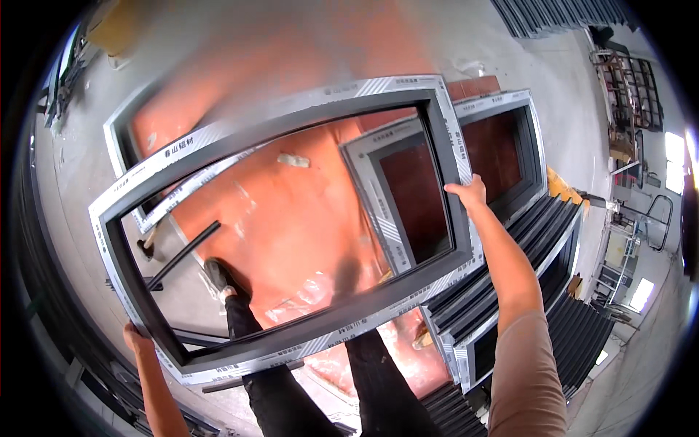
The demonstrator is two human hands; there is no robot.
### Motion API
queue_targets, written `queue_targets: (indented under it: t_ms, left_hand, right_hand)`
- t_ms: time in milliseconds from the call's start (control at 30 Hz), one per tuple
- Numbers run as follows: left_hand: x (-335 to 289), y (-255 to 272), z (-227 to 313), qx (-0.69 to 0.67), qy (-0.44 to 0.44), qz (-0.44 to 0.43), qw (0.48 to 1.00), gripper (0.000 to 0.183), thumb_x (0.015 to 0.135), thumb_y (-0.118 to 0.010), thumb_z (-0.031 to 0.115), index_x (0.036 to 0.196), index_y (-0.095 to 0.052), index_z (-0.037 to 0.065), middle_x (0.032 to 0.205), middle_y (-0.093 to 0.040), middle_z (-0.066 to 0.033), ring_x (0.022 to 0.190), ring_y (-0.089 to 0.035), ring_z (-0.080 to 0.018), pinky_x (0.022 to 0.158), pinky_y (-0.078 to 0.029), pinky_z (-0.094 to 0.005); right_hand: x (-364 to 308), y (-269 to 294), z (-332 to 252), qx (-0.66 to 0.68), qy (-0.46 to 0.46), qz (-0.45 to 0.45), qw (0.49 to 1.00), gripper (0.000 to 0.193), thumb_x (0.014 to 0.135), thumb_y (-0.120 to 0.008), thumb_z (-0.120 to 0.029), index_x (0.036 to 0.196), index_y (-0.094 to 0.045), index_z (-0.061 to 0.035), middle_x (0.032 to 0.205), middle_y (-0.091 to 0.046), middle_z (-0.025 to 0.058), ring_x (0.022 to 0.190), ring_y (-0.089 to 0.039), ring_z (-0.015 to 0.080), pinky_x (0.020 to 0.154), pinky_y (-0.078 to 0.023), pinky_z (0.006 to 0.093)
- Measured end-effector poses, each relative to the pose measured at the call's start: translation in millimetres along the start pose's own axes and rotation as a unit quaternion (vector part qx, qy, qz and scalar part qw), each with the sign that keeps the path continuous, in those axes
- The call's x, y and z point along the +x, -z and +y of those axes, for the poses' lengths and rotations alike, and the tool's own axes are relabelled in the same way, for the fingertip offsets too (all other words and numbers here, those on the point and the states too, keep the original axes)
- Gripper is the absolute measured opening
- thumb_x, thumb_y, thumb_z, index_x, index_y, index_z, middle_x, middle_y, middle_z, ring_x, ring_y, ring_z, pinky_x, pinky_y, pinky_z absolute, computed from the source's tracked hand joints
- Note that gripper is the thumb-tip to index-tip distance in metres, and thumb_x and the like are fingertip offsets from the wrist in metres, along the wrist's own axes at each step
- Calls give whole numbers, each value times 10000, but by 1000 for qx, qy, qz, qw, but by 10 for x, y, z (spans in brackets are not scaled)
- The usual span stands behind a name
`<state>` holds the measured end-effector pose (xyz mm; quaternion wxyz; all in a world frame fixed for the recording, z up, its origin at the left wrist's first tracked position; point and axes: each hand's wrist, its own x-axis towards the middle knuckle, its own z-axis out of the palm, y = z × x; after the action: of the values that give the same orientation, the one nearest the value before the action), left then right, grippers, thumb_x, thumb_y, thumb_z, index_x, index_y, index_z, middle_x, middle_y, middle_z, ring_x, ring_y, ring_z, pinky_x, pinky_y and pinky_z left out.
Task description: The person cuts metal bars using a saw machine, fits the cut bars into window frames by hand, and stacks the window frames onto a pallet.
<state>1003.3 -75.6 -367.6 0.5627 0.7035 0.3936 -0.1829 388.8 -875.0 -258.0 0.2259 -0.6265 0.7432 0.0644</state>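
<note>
Closest up is one big grey rectangular frame point(335, 319), held tilted in both hands above an orange-red sheet point(277, 197). Pale film point(179, 148) runs around its face, with the same dark printed characters repeated along it plus blocks of slanted stripes. Left hand point(137, 339) has the lower-left corner, fingers curled on the edge, tips hidden; right hand point(471, 191) grips the right side, thumb on the front face. Tally: two hands, one held frame, one dark shoe point(218, 277) and one long black bar point(186, 255) through the opening. Behind, one left-hand frame point(113, 149) and what looks like one right-hand frame point(539, 146), similar printing. Stacked dark profiles point(473, 302) lower right overlap too much to count.
</note>
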Motion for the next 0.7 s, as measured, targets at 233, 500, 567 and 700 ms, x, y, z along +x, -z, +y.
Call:
queue_targets:
  t_ms: [233,500,567,700]
  left_hand:
    - [-98,480,104,6,36,52,998,307,851,-452,145,1019,-645,-25,1041,-675,-124,977,-638,-304,934,-494,-394]
    - [-812,-328,-682,93,86,34,991,302,899,-408,156,1055,-608,-6,1097,-665,-116,1060,-617,-275,981,-466,-399]
    - [-832,-264,-705,57,95,3,994,302,894,-419,178,1057,-598,-3,1108,-660,-117,1076,-602,-277,1000,-441,-398]
    - [-1349,-691,-1028,47,116,-16,992,347,918,-468,326,1077,-605,50,1105,-662,-82,1085,-595,-260,1012,-418,-399]
  right_hand:
    - [263,168,-482,-49,35,-9,998,698,584,-880,-298,1115,-577,39,1071,-674,208,991,-662,317,870,-514,386]
    - [878,321,689,-36,-43,-22,998,747,636,-862,-278,1230,-523,21,1102,-653,170,971,-650,278,869,-514,393]
    - [902,463,677,-8,-43,-31,999,835,660,-854,-403,1277,-495,29,1191,-617,202,1058,-624,325,926,-492,420]
    - [502,487,826,-208,21,93,974,999,740,-736,-578,1409,-350,56,1424,-408,286,1324,-396,426,1091,-352,466]
